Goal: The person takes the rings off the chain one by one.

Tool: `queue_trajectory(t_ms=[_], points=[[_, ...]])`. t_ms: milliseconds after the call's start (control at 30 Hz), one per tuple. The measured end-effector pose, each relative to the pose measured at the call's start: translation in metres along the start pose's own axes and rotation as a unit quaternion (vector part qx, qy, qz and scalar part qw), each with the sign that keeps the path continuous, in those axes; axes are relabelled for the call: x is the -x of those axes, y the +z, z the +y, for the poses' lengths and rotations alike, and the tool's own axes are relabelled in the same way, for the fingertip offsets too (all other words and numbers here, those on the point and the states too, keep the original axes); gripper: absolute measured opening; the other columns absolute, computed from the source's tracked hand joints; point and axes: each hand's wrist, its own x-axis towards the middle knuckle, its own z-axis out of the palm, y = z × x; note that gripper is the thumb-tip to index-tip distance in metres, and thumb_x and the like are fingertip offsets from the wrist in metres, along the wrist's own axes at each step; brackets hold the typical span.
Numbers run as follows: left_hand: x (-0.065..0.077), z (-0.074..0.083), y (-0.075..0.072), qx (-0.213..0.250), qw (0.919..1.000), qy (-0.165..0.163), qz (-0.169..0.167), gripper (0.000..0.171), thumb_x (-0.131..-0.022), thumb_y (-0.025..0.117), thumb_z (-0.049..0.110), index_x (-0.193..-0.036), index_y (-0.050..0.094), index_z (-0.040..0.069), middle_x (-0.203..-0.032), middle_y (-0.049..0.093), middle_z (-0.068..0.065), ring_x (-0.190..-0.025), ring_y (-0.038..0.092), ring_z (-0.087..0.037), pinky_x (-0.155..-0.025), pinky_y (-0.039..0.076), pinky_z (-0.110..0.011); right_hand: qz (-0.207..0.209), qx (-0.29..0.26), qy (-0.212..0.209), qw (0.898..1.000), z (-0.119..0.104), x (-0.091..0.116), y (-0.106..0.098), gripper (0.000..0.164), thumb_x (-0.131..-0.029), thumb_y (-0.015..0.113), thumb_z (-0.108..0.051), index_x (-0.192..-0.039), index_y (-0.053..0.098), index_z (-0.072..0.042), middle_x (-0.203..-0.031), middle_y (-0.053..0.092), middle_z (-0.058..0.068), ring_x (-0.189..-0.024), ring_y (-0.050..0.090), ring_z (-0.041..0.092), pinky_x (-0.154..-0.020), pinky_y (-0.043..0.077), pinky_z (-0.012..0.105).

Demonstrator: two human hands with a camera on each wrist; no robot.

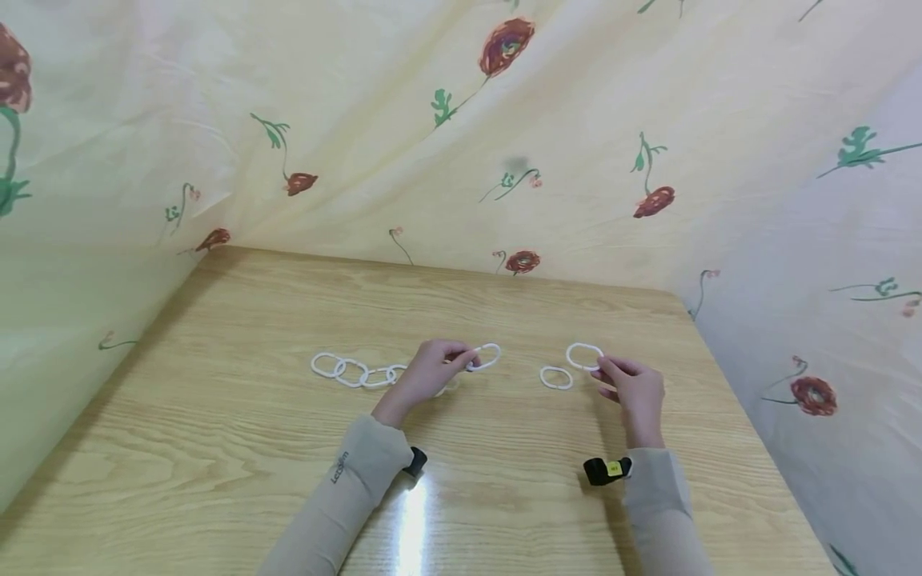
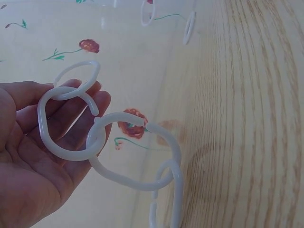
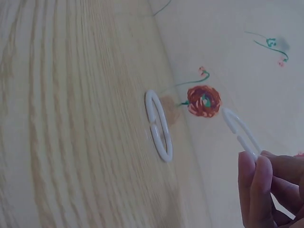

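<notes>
My left hand (image 1: 432, 370) pinches the end link of a white plastic chain (image 1: 352, 373) between thumb and fingers. In the left wrist view, open-gapped oval links (image 2: 130, 183) hang from one another below the fingers and run down toward the table. My right hand (image 1: 634, 388) pinches a single white oval link (image 1: 584, 346) by its lower edge, raised over the table. That link (image 3: 243, 130) shows a small gap in its side in the right wrist view. Between the hands a loose white link (image 1: 556, 389) lies flat on the wood.
The wooden table (image 1: 216, 464) carries everything here. A cream curtain (image 1: 374, 144) printed with red flowers surrounds its back and sides. Black wrist cameras (image 1: 605, 472) are strapped at both sleeves. A bright light reflection shows near the table's front.
</notes>
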Motion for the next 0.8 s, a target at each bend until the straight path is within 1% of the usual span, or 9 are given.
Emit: queue_trajectory(t_ms=[100,167,300,400,600,800], points=[[0.0,0.0,0.001,-0.002,1.0,0.001,-0.001,0.022,-0.099,0.055,0.017,-0.093,0.072,0.004,-0.097,0.074,-0.01,-0.093,0.069,-0.019,-0.082,0.056,-0.028,-0.016,0.044,-0.001,0.999,0.001,-0.003,-0.005,0.035,-0.093,0.066,-0.015,-0.12,0.062,0.006,-0.071,0.068,-0.019,-0.066,0.067,-0.004,-0.062,0.058,0.017],[0.0,-0.001,0.001,-0.003,1.0,0.0,0.0,0.022,-0.099,0.056,0.018,-0.093,0.072,0.005,-0.096,0.074,-0.009,-0.092,0.069,-0.019,-0.082,0.057,-0.028,-0.028,0.073,-0.002,0.997,0.003,-0.005,-0.008,0.038,-0.093,0.065,-0.014,-0.123,0.059,0.009,-0.071,0.068,-0.017,-0.066,0.066,-0.004,-0.063,0.058,0.017],[0.0,-0.001,0.001,-0.005,1.0,-0.002,0.002,0.022,-0.099,0.056,0.017,-0.093,0.072,0.005,-0.096,0.074,-0.009,-0.092,0.069,-0.018,-0.082,0.057,-0.028,-0.049,0.118,-0.003,0.992,0.007,-0.009,-0.013,0.039,-0.093,0.065,-0.011,-0.122,0.058,0.014,-0.068,0.069,-0.013,-0.064,0.066,-0.003,-0.062,0.058,0.018],[0.0,0.0,0.001,-0.006,1.0,-0.005,0.001,0.022,-0.099,0.056,0.018,-0.093,0.072,0.005,-0.096,0.074,-0.009,-0.091,0.069,-0.017,-0.082,0.056,-0.027,-0.062,0.149,0.005,0.987,0.01,-0.012,-0.017,0.037,-0.093,0.064,-0.01,-0.121,0.058,0.015,-0.069,0.069,-0.01,-0.063,0.066,-0.001,-0.061,0.058,0.019],[0.001,0.001,0.0,-0.006,0.9999,-0.013,-0.004,0.022,-0.099,0.055,0.018,-0.093,0.072,0.005,-0.096,0.074,-0.008,-0.091,0.068,-0.017,-0.082,0.056,-0.027,-0.072,0.176,0.024,0.981,0.012,-0.014,-0.021,0.036,-0.094,0.062,-0.009,-0.122,0.058,0.014,-0.072,0.07,-0.007,-0.065,0.066,0.001,-0.061,0.058,0.02],[0.0,0.001,0.001,-0.009,0.9999,-0.01,0.001,0.022,-0.099,0.055,0.017,-0.093,0.072,0.005,-0.096,0.074,-0.009,-0.092,0.068,-0.017,-0.082,0.056,-0.028,-0.079,0.194,0.025,0.978,0.014,-0.016,-0.026,0.035,-0.094,0.061,-0.008,-0.12,0.058,0.015,-0.072,0.072,-0.003,-0.062,0.065,0.001,-0.06,0.058,0.02]])
